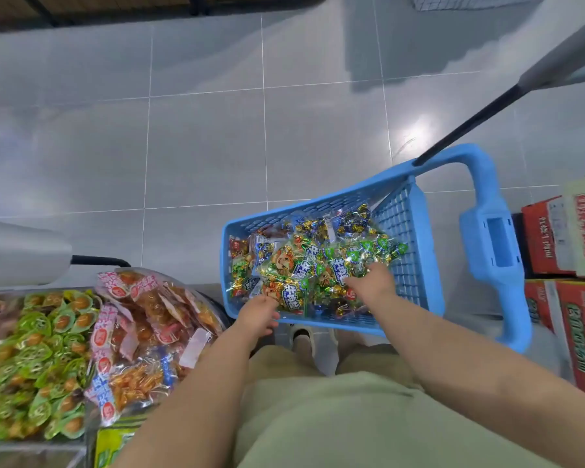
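A blue plastic shopping basket point(419, 265) stands on the floor in front of me, filled with clear bags of wrapped candy. On top lies a large green-labelled candy bag point(304, 275). My left hand point(257, 315) grips the near left edge of that bag at the basket's rim. My right hand point(374, 282) reaches into the basket and holds the bag's right side, with the fingertips hidden among the wrappers. Smaller red and blue snack packets point(250, 248) lie at the basket's left end.
At my left, display bins hold green snack packs point(41, 359) and pink-labelled orange snack bags point(139, 332). Red cardboard boxes point(568, 265) are stacked at the right. The basket's blue handle point(493, 238) and a black rod point(470, 126) rise to the right. Grey tiled floor point(200, 146) lies beyond.
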`<state>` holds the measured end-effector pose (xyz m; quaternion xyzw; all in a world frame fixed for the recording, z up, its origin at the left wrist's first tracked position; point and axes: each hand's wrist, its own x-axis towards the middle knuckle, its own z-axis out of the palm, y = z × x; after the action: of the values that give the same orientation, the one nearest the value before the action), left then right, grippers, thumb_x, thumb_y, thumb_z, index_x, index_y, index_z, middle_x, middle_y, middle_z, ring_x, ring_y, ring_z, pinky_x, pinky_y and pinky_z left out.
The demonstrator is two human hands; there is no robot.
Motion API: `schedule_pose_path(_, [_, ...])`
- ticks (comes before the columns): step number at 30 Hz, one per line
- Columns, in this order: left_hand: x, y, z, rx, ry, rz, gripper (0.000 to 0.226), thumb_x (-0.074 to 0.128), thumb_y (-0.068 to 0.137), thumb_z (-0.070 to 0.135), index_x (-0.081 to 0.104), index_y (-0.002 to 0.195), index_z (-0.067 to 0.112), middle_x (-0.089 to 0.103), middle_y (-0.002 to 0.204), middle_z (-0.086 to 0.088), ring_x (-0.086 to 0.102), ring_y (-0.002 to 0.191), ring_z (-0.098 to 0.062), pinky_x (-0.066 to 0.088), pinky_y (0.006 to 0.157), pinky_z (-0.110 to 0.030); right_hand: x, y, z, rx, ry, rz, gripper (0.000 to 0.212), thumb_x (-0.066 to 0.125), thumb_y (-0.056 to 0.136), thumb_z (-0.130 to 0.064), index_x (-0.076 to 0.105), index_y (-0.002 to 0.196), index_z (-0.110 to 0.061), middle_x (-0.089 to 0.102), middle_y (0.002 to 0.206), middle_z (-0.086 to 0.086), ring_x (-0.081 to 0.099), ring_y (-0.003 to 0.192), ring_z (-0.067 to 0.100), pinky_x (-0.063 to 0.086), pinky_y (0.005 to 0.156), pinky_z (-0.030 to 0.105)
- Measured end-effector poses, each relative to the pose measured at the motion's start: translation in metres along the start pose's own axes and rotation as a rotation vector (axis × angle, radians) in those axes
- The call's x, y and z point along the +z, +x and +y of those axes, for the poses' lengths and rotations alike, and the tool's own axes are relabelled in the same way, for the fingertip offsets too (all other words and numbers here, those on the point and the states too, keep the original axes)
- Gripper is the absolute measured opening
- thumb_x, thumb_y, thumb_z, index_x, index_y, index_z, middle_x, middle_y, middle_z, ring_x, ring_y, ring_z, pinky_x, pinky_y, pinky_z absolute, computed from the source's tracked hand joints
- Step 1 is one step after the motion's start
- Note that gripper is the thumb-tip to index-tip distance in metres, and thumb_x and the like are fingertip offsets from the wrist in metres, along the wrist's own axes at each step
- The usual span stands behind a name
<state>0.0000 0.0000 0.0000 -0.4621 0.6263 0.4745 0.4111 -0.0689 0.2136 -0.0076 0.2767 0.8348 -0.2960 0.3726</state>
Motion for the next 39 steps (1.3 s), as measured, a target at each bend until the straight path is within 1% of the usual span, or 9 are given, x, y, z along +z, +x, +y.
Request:
schedule_pose_path(4, [0.001,0.001,0.003,0.038,0.041,0.035,0.016,0.043,0.099,0.026,0.051,0.108,0.015,0.060,0.089,-0.006,0.058,0.079,-0.017,0.047,0.066,-0.027,-0.001,-0.001,-0.003,-0.017,-0.171,-0.036,0.039,0.070,0.081,-0.040,0.054,0.095,-0.007,0.062,0.094,0.011,0.060,0.088,0.026,0.052,0.075,0.035])
schedule_pose_path(7, [0.003,-0.001,0.008,0.063,0.076,0.024,0.017,0.042,0.099,0.025,0.052,0.107,0.014,0.060,0.089,-0.006,0.059,0.077,-0.016,0.047,0.064,-0.027,0.001,0.002,0.003,-0.076,-0.111,-0.084,0.037,0.066,0.085,-0.036,0.039,0.069,-0.017,0.049,0.068,0.002,0.050,0.066,0.020,0.044,0.062,0.032])
schedule_pose_path(17, [0.006,-0.018,0.041,0.197,-0.081,-0.029,0.009,0.053,0.096,0.022,0.056,0.094,0.013,0.057,0.080,-0.006,0.055,0.065,-0.017,0.045,0.058,-0.026,-0.060,-0.015,0.026,-0.200,0.414,0.107,0.021,0.065,0.086,-0.021,0.045,0.092,-0.019,0.051,0.083,-0.004,0.048,0.065,0.008,0.037,0.056,0.026])
schedule_pose_path(23, [0.009,-0.052,0.083,0.364,-0.196,-0.334,0.031,0.065,0.085,0.034,0.059,0.108,0.015,0.063,0.105,-0.007,0.063,0.094,-0.020,0.055,0.079,-0.032,-0.104,-0.035,0.005,-0.290,0.377,-0.316,0.022,0.074,0.078,-0.032,0.062,0.097,-0.034,0.064,0.102,-0.006,0.059,0.093,0.008,0.042,0.073,0.025])
schedule_pose_path(27, [0.003,-0.064,0.099,0.335,-0.027,-0.611,0.043,0.075,0.065,0.032,0.064,0.103,0.015,0.072,0.089,0.006,0.065,0.083,-0.007,0.048,0.084,-0.030,-0.092,-0.045,-0.020,-0.386,0.275,-0.469,0.016,0.077,0.072,-0.038,0.069,0.081,-0.048,0.068,0.096,-0.019,0.060,0.093,-0.003,0.041,0.073,0.019])
schedule_pose_path(31, [0.005,-0.053,0.094,0.345,0.099,-0.580,0.026,0.081,0.064,0.023,0.067,0.086,0.023,0.073,0.084,0.012,0.060,0.099,-0.015,0.041,0.097,-0.039,-0.068,-0.036,-0.035,-0.384,0.255,-0.541,0.025,0.072,0.070,-0.055,0.069,0.092,-0.042,0.068,0.104,-0.017,0.060,0.100,0.001,0.044,0.087,0.026])
schedule_pose_path(33, [0.003,-0.044,0.085,0.335,0.029,-0.436,0.058,0.083,0.058,0.032,0.063,0.110,0.017,0.069,0.112,0.000,0.056,0.113,-0.021,0.032,0.110,-0.049,-0.059,-0.023,-0.034,-0.296,0.355,-0.484,0.022,0.063,0.081,-0.052,0.068,0.095,-0.036,0.067,0.108,-0.012,0.059,0.100,0.007,0.048,0.087,0.032])
schedule_pose_path(35, [0.000,-0.033,0.073,0.276,-0.105,-0.314,0.101,0.085,0.058,0.032,0.036,0.144,0.012,0.043,0.146,-0.009,0.040,0.134,-0.029,0.021,0.114,-0.053,-0.051,-0.006,-0.028,-0.204,0.386,-0.269,0.020,0.060,0.089,-0.040,0.064,0.097,-0.022,0.064,0.116,0.001,0.059,0.103,0.018,0.049,0.091,0.036])
schedule_pose_path(39, [-0.008,-0.018,0.049,0.221,-0.346,-0.145,0.121,0.089,0.056,0.024,0.017,0.152,0.018,0.033,0.153,-0.014,0.039,0.135,-0.035,0.028,0.112,-0.056,-0.038,0.016,-0.013,-0.047,0.159,-0.032,0.049,0.061,0.090,-0.034,0.048,0.128,-0.005,0.058,0.123,0.014,0.056,0.107,0.029,0.043,0.088,0.034])
